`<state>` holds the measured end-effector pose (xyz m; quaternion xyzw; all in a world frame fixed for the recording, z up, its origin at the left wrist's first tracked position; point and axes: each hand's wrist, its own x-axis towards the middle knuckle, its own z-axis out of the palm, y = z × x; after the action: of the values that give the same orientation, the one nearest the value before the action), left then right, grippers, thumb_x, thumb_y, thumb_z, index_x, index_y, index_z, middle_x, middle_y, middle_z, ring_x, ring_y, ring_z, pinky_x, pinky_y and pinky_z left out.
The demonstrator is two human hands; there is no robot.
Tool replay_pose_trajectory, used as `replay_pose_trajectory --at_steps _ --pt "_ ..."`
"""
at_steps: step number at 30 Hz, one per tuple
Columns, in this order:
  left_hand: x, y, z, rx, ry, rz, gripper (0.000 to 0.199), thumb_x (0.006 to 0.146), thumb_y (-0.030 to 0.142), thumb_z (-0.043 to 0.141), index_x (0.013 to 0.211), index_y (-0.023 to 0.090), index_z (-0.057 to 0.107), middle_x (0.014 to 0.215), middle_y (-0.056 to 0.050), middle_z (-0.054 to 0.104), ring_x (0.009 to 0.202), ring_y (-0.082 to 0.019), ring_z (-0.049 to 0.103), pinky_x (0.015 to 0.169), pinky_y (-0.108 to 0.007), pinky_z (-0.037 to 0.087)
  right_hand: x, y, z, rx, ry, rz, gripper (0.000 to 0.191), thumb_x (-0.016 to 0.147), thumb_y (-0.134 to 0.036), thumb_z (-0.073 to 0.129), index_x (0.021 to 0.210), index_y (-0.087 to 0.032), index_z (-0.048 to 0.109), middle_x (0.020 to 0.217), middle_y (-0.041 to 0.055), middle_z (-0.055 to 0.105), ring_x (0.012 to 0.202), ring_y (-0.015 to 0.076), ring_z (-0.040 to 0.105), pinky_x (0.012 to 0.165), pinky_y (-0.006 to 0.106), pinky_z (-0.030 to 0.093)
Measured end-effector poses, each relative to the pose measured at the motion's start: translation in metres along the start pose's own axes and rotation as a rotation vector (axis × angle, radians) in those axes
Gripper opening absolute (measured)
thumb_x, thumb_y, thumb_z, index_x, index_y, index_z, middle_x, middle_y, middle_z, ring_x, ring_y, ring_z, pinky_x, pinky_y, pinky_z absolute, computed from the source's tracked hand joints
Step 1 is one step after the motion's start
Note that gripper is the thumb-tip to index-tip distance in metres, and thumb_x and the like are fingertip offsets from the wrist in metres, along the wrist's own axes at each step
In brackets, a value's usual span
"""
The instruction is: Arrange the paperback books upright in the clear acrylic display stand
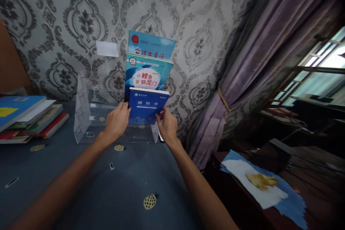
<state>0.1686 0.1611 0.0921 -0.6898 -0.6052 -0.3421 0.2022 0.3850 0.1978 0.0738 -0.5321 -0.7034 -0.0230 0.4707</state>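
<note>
Both of my hands grip a small dark blue booklet point(147, 105) by its sides. My left hand point(118, 118) is closed at its left edge, and my right hand point(167, 124) pinches the lower right edge. The booklet is at the front tier of a clear acrylic stand point(82, 109), upright and leaning slightly back; whether its bottom rests on the tier I cannot tell. Behind it stands a teal-blue book point(149, 72) with a white oval on its cover. Furthest back is a taller light-blue book point(152, 45) with red characters, partly covered by the one in front.
At the left lies a pile of books point(29, 115) with a blue one on top. The desk point(107, 194) has a dark pineapple-print cover. A purple curtain point(215, 111) hangs at the right, beside a lower dark table carrying a blue and white cloth point(258, 183). Patterned wallpaper is behind.
</note>
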Motion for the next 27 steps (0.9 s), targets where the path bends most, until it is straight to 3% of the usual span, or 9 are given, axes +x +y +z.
replay_pose_trajectory --at_steps 5,10,18,23,27 --pt "-0.001 0.001 -0.005 0.013 -0.043 -0.015 0.023 0.106 0.024 0.041 0.109 0.016 0.062 0.108 -0.013 0.071 0.095 -0.027 0.071 0.073 -0.033 0.053 -0.001 -0.001 0.000 -0.035 -0.002 0.013 0.022 0.089 -0.029 0.058 0.110 -0.021 0.062 0.090 0.0084 0.075 0.079 0.0262 0.070 0.069 0.034 0.046" --pt "-0.001 0.003 -0.014 -0.043 -0.092 -0.045 0.021 0.105 0.024 0.043 0.109 0.016 0.062 0.113 -0.014 0.069 0.104 -0.029 0.069 0.080 -0.035 0.052 0.000 -0.002 -0.003 -0.031 -0.002 0.010 0.023 0.089 -0.029 0.060 0.110 -0.021 0.063 0.089 0.0071 0.076 0.079 0.0255 0.069 0.069 0.033 0.044" --pt "-0.002 -0.006 -0.016 -0.136 -0.164 -0.027 0.031 0.104 0.022 0.041 0.129 0.013 0.057 0.118 -0.017 0.072 0.106 -0.030 0.070 0.088 -0.041 0.056 -0.004 0.002 -0.002 0.002 -0.005 0.006 0.027 0.087 -0.031 0.060 0.112 -0.020 0.064 0.089 0.0072 0.076 0.078 0.0245 0.069 0.070 0.034 0.046" --pt "-0.026 -0.033 -0.022 -0.110 -0.085 0.121 0.044 0.102 0.024 0.040 0.143 0.008 0.049 0.132 -0.020 0.066 0.124 -0.033 0.061 0.105 -0.050 0.051 -0.013 0.004 -0.001 0.075 0.013 -0.010 0.048 0.087 -0.035 0.057 0.131 -0.015 0.059 0.098 0.0119 0.076 0.081 0.0267 0.071 0.077 0.041 0.053" --pt "-0.063 -0.077 -0.041 -0.051 -0.063 0.206 0.040 0.102 0.025 0.038 0.135 0.013 0.056 0.125 -0.018 0.068 0.124 -0.033 0.060 0.107 -0.052 0.049 -0.027 0.004 -0.002 0.138 -0.024 -0.003 0.059 0.089 -0.039 0.056 0.143 -0.015 0.051 0.103 0.0132 0.074 0.081 0.0269 0.071 0.075 0.044 0.056"
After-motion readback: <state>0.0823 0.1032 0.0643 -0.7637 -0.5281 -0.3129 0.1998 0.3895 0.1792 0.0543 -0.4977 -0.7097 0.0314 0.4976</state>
